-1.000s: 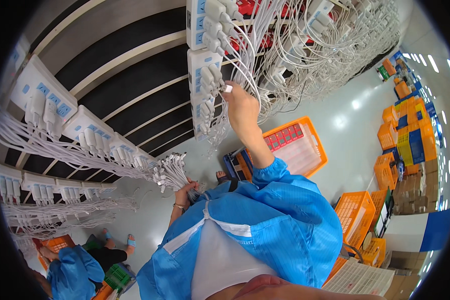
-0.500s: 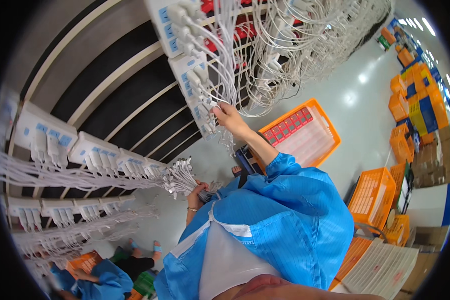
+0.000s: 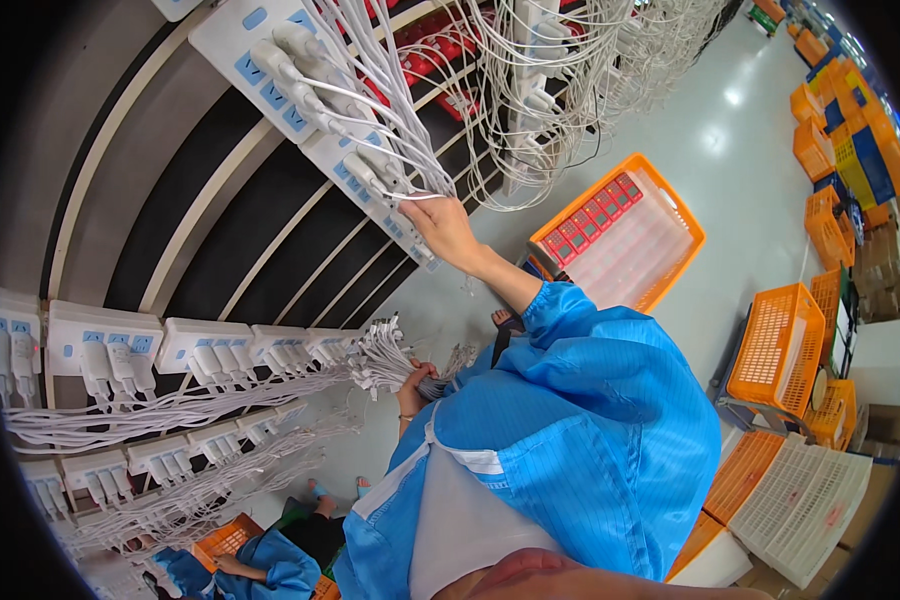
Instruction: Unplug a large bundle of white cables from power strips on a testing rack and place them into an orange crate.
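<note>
My left hand (image 3: 415,385) is closed round a thick bundle of white charging cables (image 3: 378,355), their connector ends fanning out past my fingers. At the upper middle, my right hand (image 3: 444,230) reaches a white power strip (image 3: 355,185) on the rack. Its thumb and fingers are closed on a white charger plug at the strip; the palm side of the grip is hidden. Just above that hand, several white charger plugs (image 3: 295,85) sit in the strips, their cables hanging together. Bare blue-marked sockets show along the strip's lower part.
More strips with chargers (image 3: 220,365) line the rack at left. Tangled white cables (image 3: 560,120) and red devices (image 3: 435,55) hang at top. An orange crate (image 3: 685,250) with red devices stands on the floor. Orange baskets (image 3: 775,345) are at right. Another person (image 3: 270,570) works at lower left.
The view has shifted, bringing the rack's strips nearer. My right hand stays at the strip, and more bare sockets show below it. My left hand still grips the cable bundle.
</note>
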`<state>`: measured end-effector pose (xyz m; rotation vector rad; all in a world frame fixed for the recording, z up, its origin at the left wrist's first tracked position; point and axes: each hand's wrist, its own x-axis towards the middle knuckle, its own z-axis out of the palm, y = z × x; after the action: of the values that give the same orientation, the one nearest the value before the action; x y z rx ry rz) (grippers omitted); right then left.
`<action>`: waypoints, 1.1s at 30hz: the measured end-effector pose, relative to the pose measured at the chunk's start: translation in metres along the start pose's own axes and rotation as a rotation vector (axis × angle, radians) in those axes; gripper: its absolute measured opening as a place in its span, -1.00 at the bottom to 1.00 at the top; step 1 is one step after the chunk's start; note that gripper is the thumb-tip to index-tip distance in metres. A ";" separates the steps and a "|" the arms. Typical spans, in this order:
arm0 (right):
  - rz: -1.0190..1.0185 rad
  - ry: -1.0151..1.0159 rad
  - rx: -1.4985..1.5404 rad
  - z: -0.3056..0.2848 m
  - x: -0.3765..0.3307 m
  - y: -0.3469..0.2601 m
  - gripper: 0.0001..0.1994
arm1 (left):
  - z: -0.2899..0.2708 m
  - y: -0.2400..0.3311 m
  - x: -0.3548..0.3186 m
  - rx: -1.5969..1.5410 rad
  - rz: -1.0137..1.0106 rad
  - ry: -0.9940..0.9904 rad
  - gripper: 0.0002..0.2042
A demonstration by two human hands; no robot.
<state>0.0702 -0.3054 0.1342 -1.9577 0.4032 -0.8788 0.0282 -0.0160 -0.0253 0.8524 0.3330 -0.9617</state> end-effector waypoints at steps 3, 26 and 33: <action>-0.147 0.068 0.021 0.003 0.000 0.002 -0.83 | 0.004 0.002 -0.001 0.003 0.011 0.019 -0.75; -0.026 0.068 -0.347 0.011 0.015 -0.035 -0.67 | -0.002 0.005 0.010 0.063 0.023 0.029 -0.76; 0.147 -0.252 -0.014 -0.007 0.016 -0.028 -0.72 | -0.007 -0.004 0.007 0.071 0.028 0.015 -0.78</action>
<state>0.0744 -0.3039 0.1669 -1.9935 0.4000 -0.5287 0.0296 -0.0157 -0.0357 0.9267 0.3006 -0.9462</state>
